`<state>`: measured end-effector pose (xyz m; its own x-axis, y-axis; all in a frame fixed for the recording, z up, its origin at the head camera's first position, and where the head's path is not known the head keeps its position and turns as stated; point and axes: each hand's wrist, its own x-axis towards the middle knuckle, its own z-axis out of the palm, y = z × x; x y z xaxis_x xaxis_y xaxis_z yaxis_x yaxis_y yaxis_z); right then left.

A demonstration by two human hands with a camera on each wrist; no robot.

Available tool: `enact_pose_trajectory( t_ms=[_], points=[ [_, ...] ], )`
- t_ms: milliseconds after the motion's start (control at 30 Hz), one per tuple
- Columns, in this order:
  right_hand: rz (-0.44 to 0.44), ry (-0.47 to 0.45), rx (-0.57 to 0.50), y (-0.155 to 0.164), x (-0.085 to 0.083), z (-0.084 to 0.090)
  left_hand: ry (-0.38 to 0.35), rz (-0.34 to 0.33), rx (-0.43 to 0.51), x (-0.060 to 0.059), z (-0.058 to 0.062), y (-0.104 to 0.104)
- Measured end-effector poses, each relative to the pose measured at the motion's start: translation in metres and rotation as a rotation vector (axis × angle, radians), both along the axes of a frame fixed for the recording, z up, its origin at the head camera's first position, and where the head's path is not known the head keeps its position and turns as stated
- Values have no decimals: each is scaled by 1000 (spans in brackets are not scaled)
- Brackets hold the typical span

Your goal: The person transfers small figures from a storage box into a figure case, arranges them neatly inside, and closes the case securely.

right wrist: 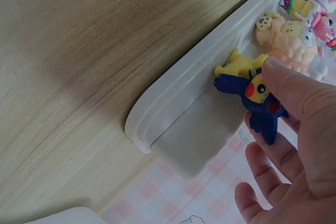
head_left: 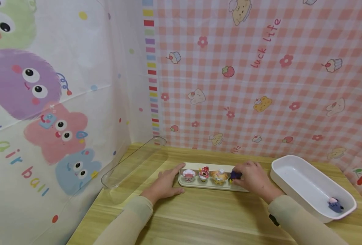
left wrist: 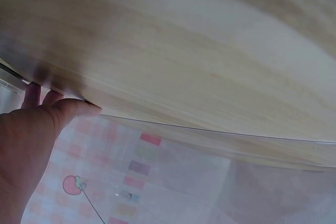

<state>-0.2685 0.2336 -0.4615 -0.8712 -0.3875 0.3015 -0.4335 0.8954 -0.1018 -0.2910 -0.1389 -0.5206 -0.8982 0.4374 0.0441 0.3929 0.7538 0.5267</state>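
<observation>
A long cream tray (head_left: pixel 199 186) lies on the table with toy figurines in a row: a pink-and-white one (head_left: pixel 188 175), a red-and-pink one (head_left: pixel 203 174) and a fluffy orange one (head_left: pixel 219 177). Toward the tray's right end, my right hand (head_left: pixel 255 177) pinches a blue-and-yellow figurine (right wrist: pixel 257 95) between thumb and fingers, inside the tray. In the right wrist view the tray's end beyond this figurine shows bare floor. My left hand (head_left: pixel 166 183) rests at the tray's left end, fingers extended along it and thumb at the near side.
A deep white basin (head_left: pixel 300 183) stands at the right with a dark blue figurine (head_left: pixel 335 205) in its near corner. On the left lies a clear plastic cover (head_left: pixel 132 166). Printed cloths (head_left: pixel 245 85) hang behind and at the sides of the wooden table (head_left: pixel 205 217).
</observation>
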Motion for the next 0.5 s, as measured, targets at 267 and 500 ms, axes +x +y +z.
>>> enact_pose_trajectory(
  t_ms=[267, 500],
  points=[
    [-11, -3, 4, -1, 2, 1, -9, 0, 7, 0, 0, 0],
    [-20, -15, 26, -1, 2, 0, 5, -4, 1, 1, 2, 0]
  ],
)
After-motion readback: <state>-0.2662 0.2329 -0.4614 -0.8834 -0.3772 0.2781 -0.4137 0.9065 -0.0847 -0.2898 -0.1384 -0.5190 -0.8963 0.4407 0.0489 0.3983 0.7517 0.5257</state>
